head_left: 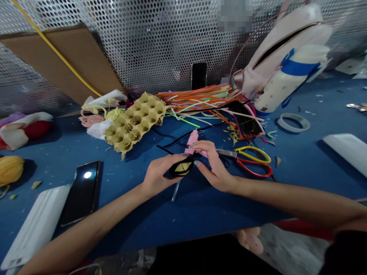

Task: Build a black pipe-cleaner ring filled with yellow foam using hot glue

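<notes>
My left hand [160, 172] is closed around a small yellowish egg-carton cup [182, 168] with black strands round its rim. At the right edge of that cup, my right hand [213, 166] has its thumb and curled fingers; the exact contact is partly hidden. Just behind my fingers lies a pink object [193, 137], largely covered by my right hand. Below the cup a clear thin stick [175, 191] pokes out over the blue table. Scissors [254, 160] with one yellow and one red handle lie right of my right hand.
An egg carton [136, 122] sits behind my left hand, beside a pile of coloured pipe cleaners [200, 97]. A phone [82, 191] and a white packet [37, 225] lie left. Right are a tape roll [294, 123] and a bottle [292, 80] by a bag [286, 42].
</notes>
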Demonstrator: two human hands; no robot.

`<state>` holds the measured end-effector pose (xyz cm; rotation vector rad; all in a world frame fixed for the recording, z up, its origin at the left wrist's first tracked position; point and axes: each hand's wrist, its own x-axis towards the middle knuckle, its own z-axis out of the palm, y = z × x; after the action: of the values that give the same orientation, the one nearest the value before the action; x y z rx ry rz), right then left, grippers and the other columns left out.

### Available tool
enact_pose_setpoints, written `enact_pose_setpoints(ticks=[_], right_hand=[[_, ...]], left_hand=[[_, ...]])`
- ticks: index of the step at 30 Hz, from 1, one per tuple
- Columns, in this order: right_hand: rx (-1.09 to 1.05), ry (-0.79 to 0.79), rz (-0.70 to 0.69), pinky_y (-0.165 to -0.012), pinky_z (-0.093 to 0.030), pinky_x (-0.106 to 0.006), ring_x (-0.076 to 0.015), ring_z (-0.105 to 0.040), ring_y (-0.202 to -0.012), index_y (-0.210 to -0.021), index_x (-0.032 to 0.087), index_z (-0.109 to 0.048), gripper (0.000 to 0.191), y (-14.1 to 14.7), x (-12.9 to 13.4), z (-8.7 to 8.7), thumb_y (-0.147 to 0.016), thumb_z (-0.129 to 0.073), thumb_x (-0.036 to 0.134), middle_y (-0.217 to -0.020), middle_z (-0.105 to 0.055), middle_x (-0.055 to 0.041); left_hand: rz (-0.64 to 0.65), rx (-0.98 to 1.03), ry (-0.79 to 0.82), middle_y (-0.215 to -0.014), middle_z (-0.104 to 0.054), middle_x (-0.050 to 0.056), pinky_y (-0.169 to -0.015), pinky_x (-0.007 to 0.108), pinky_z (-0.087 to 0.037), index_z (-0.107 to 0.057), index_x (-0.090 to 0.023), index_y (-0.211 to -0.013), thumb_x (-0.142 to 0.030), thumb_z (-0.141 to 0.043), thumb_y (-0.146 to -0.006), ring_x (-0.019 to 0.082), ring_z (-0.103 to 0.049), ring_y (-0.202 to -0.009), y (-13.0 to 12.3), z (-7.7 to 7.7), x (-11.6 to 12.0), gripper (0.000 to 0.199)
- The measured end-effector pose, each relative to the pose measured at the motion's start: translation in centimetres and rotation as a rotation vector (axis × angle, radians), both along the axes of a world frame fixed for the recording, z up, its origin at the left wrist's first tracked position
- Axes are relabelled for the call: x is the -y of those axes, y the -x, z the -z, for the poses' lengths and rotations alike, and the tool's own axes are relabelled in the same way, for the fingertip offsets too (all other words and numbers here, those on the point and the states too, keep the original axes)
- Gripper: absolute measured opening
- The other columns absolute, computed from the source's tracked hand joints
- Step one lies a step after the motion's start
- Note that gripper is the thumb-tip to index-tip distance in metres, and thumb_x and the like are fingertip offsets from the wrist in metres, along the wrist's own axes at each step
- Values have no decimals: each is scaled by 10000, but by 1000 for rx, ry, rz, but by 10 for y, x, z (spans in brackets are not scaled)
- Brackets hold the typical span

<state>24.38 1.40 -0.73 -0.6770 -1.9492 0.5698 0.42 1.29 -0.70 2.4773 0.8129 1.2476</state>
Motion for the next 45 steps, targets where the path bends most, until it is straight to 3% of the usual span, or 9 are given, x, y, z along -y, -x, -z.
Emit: enact_pose_setpoints(ticks=[16,27,35,45], right_hand=[[24,-3,-46,-1106,-481,-547,-295,-528,-1279,-1446,263,-433,421,1,-1,-2,-1038,-519,205,-1362,-555,-135],[-78,-12,-51,-1080,-492,-513,-269,-546,-1230,-1393,262,-502,367,-1,-2,-3,-1049,-462,141,-1299,-590,-112],[9,-109,-52,-1068,-481,-565,-293,-574,-1190,-1393,275,-503,424,-4,1,-6,-1002,-470,112,-1228,-652,-99],[33,-83,-67,-1090,-463,-563,-287,-554,-1192,-1392,276,-497,466,-4,0,-5,-967,-503,84,-1221,-675,-85]], left_hand=[[19,2,50,-1222,-808,93,-949,300,-651,-657,-219,-1333,-234,-796,-889,213,-799,-1105,0,-5,2,466],[20,9,63,-1220,-808,95,-974,287,-645,-658,-208,-1317,-234,-806,-876,211,-800,-1103,-1,-2,1,466],[-88,-3,72,-1206,-807,87,-968,296,-646,-653,-211,-1330,-233,-817,-856,200,-803,-1066,1,3,-1,502],[-117,-10,73,-1211,-804,84,-944,295,-647,-652,-219,-1320,-256,-808,-867,200,-802,-1058,0,1,-1,480]])
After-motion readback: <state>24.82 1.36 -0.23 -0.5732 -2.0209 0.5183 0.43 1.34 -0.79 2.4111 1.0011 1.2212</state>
